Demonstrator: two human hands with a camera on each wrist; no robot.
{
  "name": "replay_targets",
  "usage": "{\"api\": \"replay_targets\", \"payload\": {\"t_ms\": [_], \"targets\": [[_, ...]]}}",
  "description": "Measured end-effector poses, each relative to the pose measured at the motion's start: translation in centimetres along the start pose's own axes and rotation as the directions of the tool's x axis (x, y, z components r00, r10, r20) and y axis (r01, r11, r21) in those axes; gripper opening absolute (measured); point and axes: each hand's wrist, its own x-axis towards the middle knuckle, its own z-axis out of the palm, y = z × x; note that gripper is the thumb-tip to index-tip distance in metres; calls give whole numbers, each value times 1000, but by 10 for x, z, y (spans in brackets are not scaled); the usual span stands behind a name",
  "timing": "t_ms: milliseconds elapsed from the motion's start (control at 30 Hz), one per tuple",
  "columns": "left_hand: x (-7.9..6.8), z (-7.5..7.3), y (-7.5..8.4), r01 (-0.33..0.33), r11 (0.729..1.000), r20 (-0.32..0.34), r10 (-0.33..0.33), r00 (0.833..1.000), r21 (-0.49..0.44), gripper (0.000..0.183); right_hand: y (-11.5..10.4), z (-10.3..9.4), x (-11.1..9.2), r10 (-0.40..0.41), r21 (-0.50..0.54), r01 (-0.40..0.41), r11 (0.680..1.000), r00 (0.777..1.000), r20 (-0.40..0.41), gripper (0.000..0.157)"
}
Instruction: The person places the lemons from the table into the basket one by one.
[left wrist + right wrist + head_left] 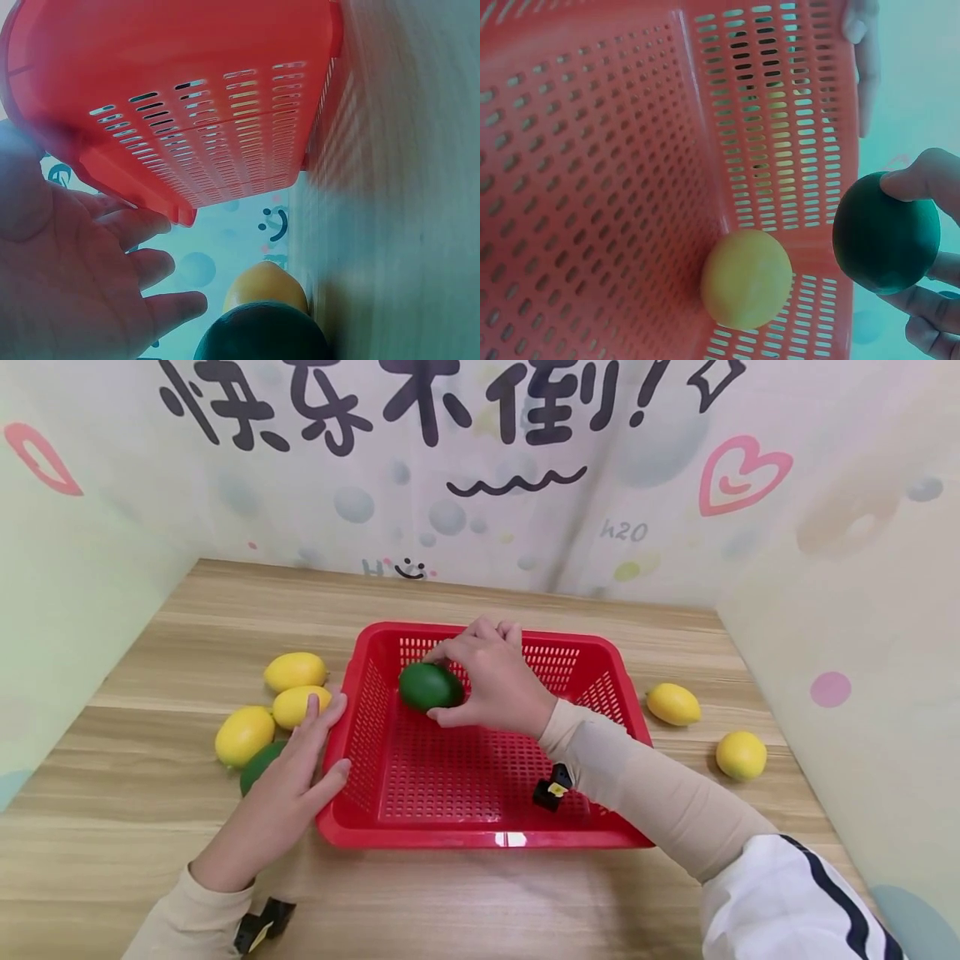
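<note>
My right hand point(491, 681) grips a dark green egg-shaped fruit point(430, 687) above the back left part of a red plastic basket point(487, 838). In the right wrist view, thumb and fingers hold the green fruit point(886, 233) from opposite sides. A yellow fruit point(746, 280) lies in a corner of the basket there; in the head view it is hidden. My left hand point(288, 785) rests at the basket's left rim, its fingers extended. Beside that hand, partly covered by it, lies another dark green fruit point(258, 767).
Left of the basket lie three lemons: one at the back point(296, 672), a middle lemon point(300, 705) and a front lemon point(245, 737). To the right are two more yellow fruits, a lemon point(673, 704) and a rounder one point(741, 755). Printed walls point(480, 543) enclose the wooden table point(420, 902).
</note>
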Motion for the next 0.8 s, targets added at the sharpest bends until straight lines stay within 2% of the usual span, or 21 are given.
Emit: {"api": "replay_targets", "payload": {"t_ms": [800], "targets": [[2,1,1,-3,1000,-3,3,1000,13,76,-3,11,-1,-2,-5,2,1000,997,74,51]]}}
